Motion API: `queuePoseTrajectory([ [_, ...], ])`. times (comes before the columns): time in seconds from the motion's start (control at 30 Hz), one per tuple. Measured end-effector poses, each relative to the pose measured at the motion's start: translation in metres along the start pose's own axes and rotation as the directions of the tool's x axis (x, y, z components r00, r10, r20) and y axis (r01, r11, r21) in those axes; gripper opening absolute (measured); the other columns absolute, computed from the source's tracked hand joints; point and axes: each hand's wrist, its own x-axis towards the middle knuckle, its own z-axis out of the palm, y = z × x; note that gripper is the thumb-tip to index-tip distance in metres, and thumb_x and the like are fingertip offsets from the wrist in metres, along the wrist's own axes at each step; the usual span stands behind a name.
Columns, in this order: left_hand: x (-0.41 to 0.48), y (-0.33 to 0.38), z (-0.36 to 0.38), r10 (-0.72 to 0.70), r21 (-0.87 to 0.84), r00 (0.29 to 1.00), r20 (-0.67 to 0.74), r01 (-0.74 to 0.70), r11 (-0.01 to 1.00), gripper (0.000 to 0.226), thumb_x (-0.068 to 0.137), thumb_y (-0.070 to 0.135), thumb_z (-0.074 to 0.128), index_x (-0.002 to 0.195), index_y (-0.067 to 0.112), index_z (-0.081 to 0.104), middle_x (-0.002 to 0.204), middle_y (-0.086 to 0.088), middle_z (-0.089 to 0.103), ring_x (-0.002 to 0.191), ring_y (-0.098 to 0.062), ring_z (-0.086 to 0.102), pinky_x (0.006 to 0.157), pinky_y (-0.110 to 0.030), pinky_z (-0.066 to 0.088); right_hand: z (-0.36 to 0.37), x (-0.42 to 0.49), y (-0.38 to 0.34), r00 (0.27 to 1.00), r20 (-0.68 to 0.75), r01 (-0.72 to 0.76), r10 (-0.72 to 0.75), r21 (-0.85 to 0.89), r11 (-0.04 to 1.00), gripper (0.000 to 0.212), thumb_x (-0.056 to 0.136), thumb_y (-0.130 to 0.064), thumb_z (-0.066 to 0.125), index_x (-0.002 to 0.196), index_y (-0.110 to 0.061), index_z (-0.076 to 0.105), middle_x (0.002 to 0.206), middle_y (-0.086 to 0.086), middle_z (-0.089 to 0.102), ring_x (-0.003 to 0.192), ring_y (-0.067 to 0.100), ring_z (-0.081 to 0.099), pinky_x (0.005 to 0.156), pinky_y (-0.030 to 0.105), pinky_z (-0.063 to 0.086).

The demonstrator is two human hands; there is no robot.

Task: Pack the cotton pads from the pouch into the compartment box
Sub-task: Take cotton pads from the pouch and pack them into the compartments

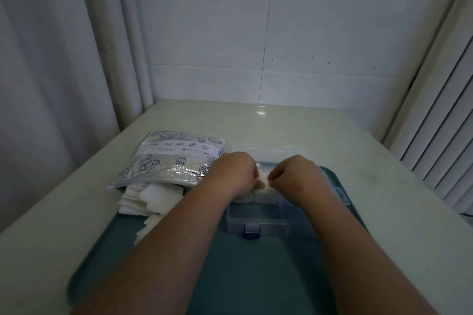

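Head view. Compartment box, clear plastic with a blue latch, sits on the teal tray toward the desk's near edge. Left grip and right grip: fingers curled, both pinching cotton pads over a rear compartment. Pouch lies left of the box, and loose pads spill from its mouth onto the tray's left edge.
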Motion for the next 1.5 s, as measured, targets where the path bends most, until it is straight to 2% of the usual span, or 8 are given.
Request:
queuePoseTrajectory([
  [0.17, -0.004, -0.006, -0.004, 0.011, -0.105, 1.0, 0.011, -0.009, 0.994, 0.034, 0.085, 0.038, 0.071, 0.115, 0.023, 0.072, 0.117, -0.002, 0.068, 0.108, -0.022, 0.061, 0.095, -0.035, 0.049, 0.001, -0.005, 0.003, 0.995, -0.076, 0.076, -0.071, 0.066, 0.995, 0.022, 0.088, -0.014, 0.056, 0.102, -0.015, 0.073, 0.098, 0.006, 0.071, 0.088, 0.02, 0.064, 0.08, 0.03, 0.054],
  [0.33, -0.018, -0.018, -0.015, 0.009, -0.293, 0.987, -0.16, -0.056, 0.955, 0.03, 0.087, 0.033, 0.069, 0.116, 0.025, 0.071, 0.115, 0.005, 0.07, 0.105, -0.011, 0.062, 0.094, -0.03, 0.049, -0.003, -0.016, -0.002, 0.971, -0.168, 0.196, -0.172, 0.14, 0.971, 0.025, 0.088, -0.017, 0.055, 0.107, -0.022, 0.071, 0.105, 0.0, 0.069, 0.088, 0.013, 0.06, 0.074, 0.024, 0.046],
  [0.5, -0.038, -0.037, -0.024, 0.029, -0.343, 0.972, -0.234, -0.111, 0.933, 0.027, 0.089, 0.032, 0.066, 0.115, 0.028, 0.07, 0.113, 0.012, 0.068, 0.094, -0.001, 0.057, 0.08, -0.017, 0.041, 0.003, -0.026, -0.014, 0.945, -0.212, 0.285, -0.249, 0.16, 0.945, 0.027, 0.091, -0.022, 0.057, 0.116, -0.022, 0.067, 0.112, -0.001, 0.068, 0.094, 0.013, 0.06, 0.082, 0.024, 0.047],
  [0.67, -0.058, -0.063, -0.029, -0.022, -0.303, 0.936, -0.352, -0.092, 0.949, 0.018, 0.085, 0.032, 0.067, 0.102, 0.034, 0.074, 0.108, 0.015, 0.068, 0.104, -0.008, 0.058, 0.094, -0.034, 0.046, 0.009, -0.034, -0.025, 0.927, -0.229, 0.334, -0.298, 0.142, 0.932, 0.028, 0.091, -0.025, 0.059, 0.118, -0.023, 0.067, 0.114, -0.001, 0.068, 0.095, 0.013, 0.059, 0.084, 0.026, 0.047],
  [0.8, -0.072, -0.084, -0.034, -0.053, -0.317, 0.936, -0.349, -0.065, 0.946, 0.018, 0.084, 0.026, 0.069, 0.099, 0.034, 0.075, 0.104, 0.015, 0.066, 0.102, -0.008, 0.059, 0.095, -0.036, 0.046, 0.013, -0.043, -0.035, 0.908, -0.214, 0.391, -0.36, 0.126, 0.912, 0.028, 0.09, -0.025, 0.06, 0.117, -0.022, 0.067, 0.112, -0.001, 0.068, 0.095, 0.015, 0.062, 0.085, 0.028, 0.051],
  [1.0, -0.094, -0.11, -0.044, -0.046, -0.326, 0.945, -0.323, -0.066, 0.943, 0.03, 0.085, 0.012, 0.065, 0.085, 0.042, 0.069, 0.095, 0.019, 0.063, 0.087, 0.001, 0.054, 0.073, -0.012, 0.036, 0.022, -0.056, -0.051, 0.848, -0.14, 0.521, -0.512, 0.041, 0.852, 0.027, 0.089, -0.031, 0.061, 0.115, -0.026, 0.067, 0.112, -0.006, 0.065, 0.099, 0.013, 0.059, 0.082, 0.025, 0.046],
  [1.2, -0.103, -0.123, -0.045, 0.005, -0.334, 0.956, -0.293, -0.107, 0.937, 0.041, 0.064, 0.008, 0.053, 0.075, 0.044, 0.069, 0.091, 0.012, 0.067, 0.093, -0.008, 0.061, 0.083, -0.026, 0.047, 0.034, -0.07, -0.066, 0.736, -0.021, 0.676, -0.676, -0.025, 0.737, 0.022, 0.085, -0.035, 0.065, 0.106, -0.029, 0.071, 0.104, -0.009, 0.066, 0.097, 0.012, 0.058, 0.082, 0.026, 0.047],
  [1.5, -0.125, -0.142, -0.043, 0.105, -0.264, 0.983, -0.151, -0.143, 0.954, 0.044, 0.067, 0.0, 0.069, 0.07, 0.044, 0.068, 0.083, 0.024, 0.066, 0.076, -0.003, 0.061, 0.065, -0.01, 0.043, 0.043, -0.075, -0.07, 0.603, 0.123, 0.798, -0.788, -0.093, 0.596, 0.036, 0.084, -0.045, 0.066, 0.117, -0.031, 0.068, 0.114, -0.01, 0.064, 0.104, 0.011, 0.053, 0.092, 0.029, 0.045],
])
